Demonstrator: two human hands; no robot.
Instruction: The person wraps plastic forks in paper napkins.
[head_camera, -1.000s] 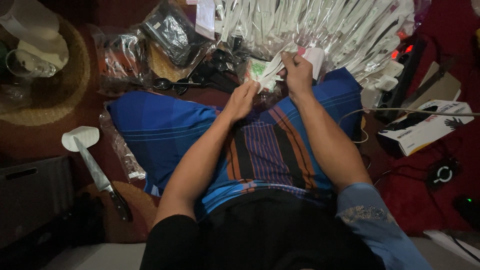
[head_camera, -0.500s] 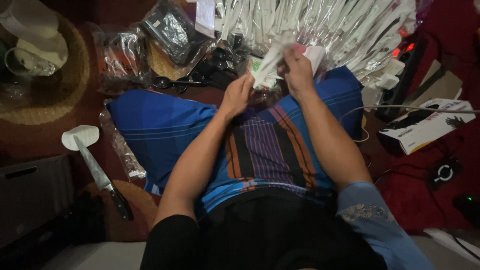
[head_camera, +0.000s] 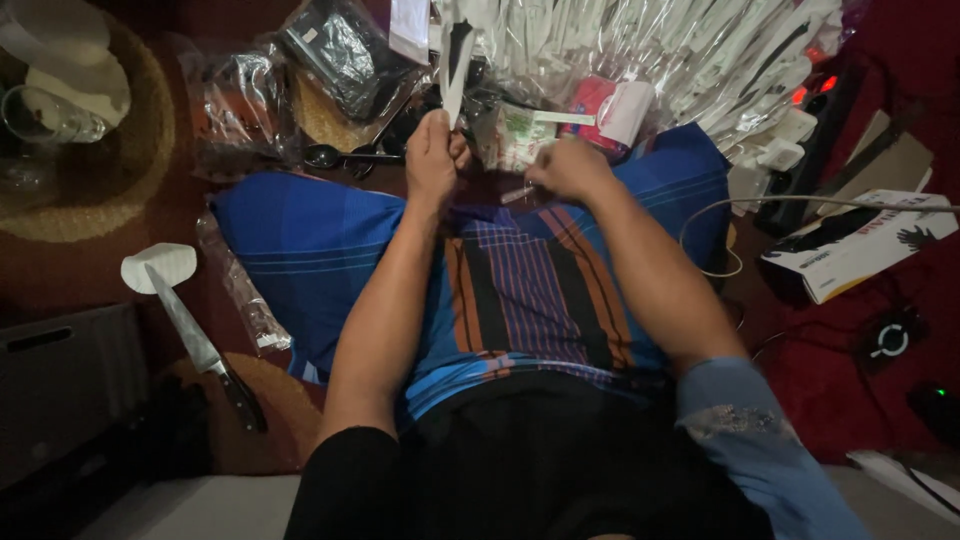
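My left hand (head_camera: 434, 152) is raised above my lap and grips a long, narrow white item in a clear wrapper (head_camera: 455, 72), held upright. To its right, my right hand (head_camera: 566, 168) rests lower, fingers curled around a small thin white piece (head_camera: 517, 193). Both hands hover over the blue striped cloth (head_camera: 520, 290) that covers my legs. Just beyond them lies a big pile of similar clear-wrapped white items (head_camera: 690, 50).
A kitchen knife (head_camera: 200, 345) lies at the left beside a white paper piece (head_camera: 160, 266). Plastic bags (head_camera: 290, 80) sit at the top left, a woven mat (head_camera: 110, 150) further left. A power strip (head_camera: 790, 140) and a book (head_camera: 860, 240) are at the right.
My hands have come apart. The left hand lifted a wrapped white item up and to the left; the right hand dropped lower onto the cloth.
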